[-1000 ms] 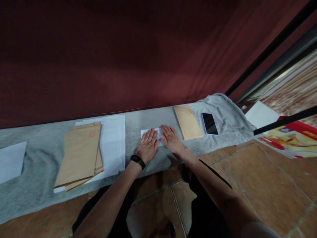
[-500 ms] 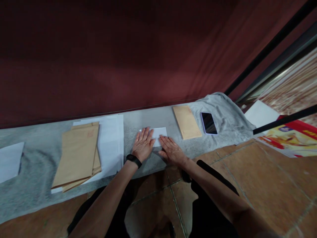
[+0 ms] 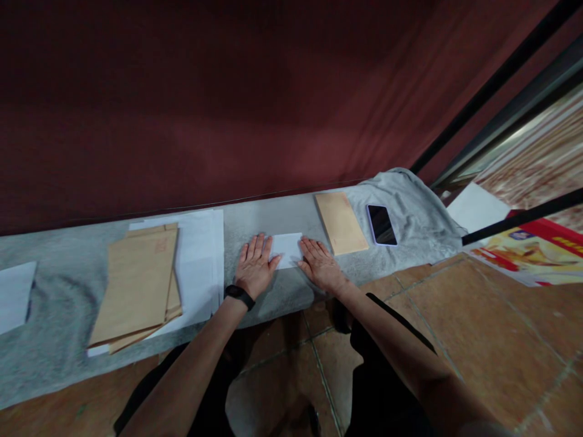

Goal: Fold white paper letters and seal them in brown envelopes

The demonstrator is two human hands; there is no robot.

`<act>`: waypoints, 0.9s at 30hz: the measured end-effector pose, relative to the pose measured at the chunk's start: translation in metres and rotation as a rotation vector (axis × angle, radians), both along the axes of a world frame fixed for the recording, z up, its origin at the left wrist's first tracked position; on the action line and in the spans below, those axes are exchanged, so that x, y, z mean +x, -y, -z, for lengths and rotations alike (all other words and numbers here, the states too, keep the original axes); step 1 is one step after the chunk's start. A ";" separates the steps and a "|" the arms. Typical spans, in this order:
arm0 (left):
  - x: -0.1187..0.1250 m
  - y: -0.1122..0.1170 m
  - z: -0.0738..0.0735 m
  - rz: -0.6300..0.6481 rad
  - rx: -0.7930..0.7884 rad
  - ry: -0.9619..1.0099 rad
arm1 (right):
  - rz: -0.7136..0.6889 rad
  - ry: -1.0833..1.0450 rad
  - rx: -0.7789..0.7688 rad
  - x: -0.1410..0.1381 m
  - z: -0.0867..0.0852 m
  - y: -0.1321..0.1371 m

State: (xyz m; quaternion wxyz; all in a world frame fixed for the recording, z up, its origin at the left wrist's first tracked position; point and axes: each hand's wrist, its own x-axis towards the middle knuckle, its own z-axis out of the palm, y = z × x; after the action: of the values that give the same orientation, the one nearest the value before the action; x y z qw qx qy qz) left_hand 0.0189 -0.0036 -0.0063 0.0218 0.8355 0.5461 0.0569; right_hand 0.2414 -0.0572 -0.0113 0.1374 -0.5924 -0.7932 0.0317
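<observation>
A small folded white paper (image 3: 287, 249) lies on the grey cloth (image 3: 273, 291) covering a low ledge. My left hand (image 3: 254, 267), with a black band at the wrist, lies flat with fingers stretched out at the paper's left edge. My right hand (image 3: 321, 266) lies flat at its right edge, fingers spread. Neither hand holds anything. A single brown envelope (image 3: 340, 222) lies just right of the paper.
A stack of brown envelopes (image 3: 136, 285) rests on white sheets (image 3: 200, 261) to the left. A dark phone (image 3: 381, 224) lies right of the single envelope. Another white sheet (image 3: 16, 294) sits at far left. A dark red curtain hangs behind; tiled floor and a printed poster (image 3: 537, 255) lie right.
Both hands slid apart from on top of the folded paper to its left and right edges, uncovering it.
</observation>
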 end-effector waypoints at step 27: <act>0.022 0.024 -0.006 0.314 0.019 0.129 | 0.102 -0.077 -0.029 -0.013 -0.006 -0.021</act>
State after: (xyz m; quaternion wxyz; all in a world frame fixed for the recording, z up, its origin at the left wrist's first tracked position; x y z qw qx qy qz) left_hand 0.0404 -0.0281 -0.0004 0.0574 0.9054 0.4056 0.1115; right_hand 0.2284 -0.0365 -0.0049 0.1606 -0.6324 -0.7555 0.0592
